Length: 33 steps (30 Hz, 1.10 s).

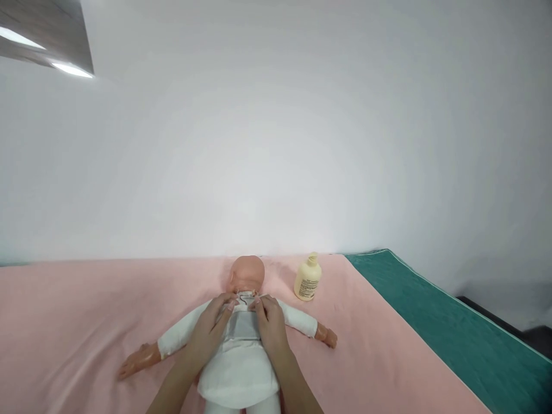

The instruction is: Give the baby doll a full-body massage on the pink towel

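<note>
Pump bottle (307, 280) upright, right of baby doll (239, 376); opaque, contents not visible. Doll lies on pink sheet (388, 368), green cover (457, 328) to its right, white wall (276, 144) beyond it. Left hand (210, 326) and right hand (271, 325) on doll's upper torso, flanking grey panel (242, 326), fingers bent; cannot tell whether pinching.

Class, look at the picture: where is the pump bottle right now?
In the head view, the pump bottle stands right of centre on the pink sheet, beside the doll's head and just beyond its outstretched arm.
</note>
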Each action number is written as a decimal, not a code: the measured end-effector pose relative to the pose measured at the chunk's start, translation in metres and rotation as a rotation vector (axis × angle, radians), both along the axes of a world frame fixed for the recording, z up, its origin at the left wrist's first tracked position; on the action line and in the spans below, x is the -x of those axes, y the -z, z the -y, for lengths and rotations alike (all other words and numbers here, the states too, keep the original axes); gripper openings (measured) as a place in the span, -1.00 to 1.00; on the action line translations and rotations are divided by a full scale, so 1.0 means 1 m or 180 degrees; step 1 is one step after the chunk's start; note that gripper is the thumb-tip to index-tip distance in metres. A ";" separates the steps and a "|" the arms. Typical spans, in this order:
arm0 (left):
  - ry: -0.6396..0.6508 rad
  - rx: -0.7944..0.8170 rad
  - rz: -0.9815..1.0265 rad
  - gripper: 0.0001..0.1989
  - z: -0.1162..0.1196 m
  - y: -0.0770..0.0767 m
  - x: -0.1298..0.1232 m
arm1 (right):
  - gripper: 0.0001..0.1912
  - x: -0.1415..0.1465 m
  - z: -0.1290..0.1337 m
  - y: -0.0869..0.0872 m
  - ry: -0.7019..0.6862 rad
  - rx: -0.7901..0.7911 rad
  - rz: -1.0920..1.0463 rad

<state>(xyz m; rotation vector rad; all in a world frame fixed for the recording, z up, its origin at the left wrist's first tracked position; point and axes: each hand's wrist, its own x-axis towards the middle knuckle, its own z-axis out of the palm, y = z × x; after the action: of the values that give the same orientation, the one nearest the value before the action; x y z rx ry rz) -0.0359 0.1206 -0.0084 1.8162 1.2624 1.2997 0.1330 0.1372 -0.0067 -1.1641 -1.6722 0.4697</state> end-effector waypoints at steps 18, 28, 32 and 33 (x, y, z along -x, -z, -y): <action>0.0067 -0.0116 -0.0502 -0.64 -0.004 0.012 0.000 | -0.87 -0.002 0.003 0.020 -0.0099 -0.0118 0.0259; 0.0238 -0.0073 -0.0770 -0.63 -0.002 0.005 -0.003 | -0.83 0.000 -0.005 0.026 -0.0074 -0.0063 0.0646; 0.0196 -0.0128 -0.0738 -0.64 -0.003 0.008 -0.004 | -0.85 -0.001 -0.001 0.026 -0.0119 -0.0103 0.0514; 0.0165 -0.0146 -0.0720 -0.65 -0.003 0.009 -0.004 | -0.85 -0.002 0.000 0.026 -0.0131 -0.0107 0.0461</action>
<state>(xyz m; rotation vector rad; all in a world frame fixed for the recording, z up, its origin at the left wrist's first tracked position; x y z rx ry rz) -0.0321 0.1238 -0.0174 2.0612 1.3011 1.1282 0.1350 0.1377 -0.0327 -1.1641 -1.8245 0.3888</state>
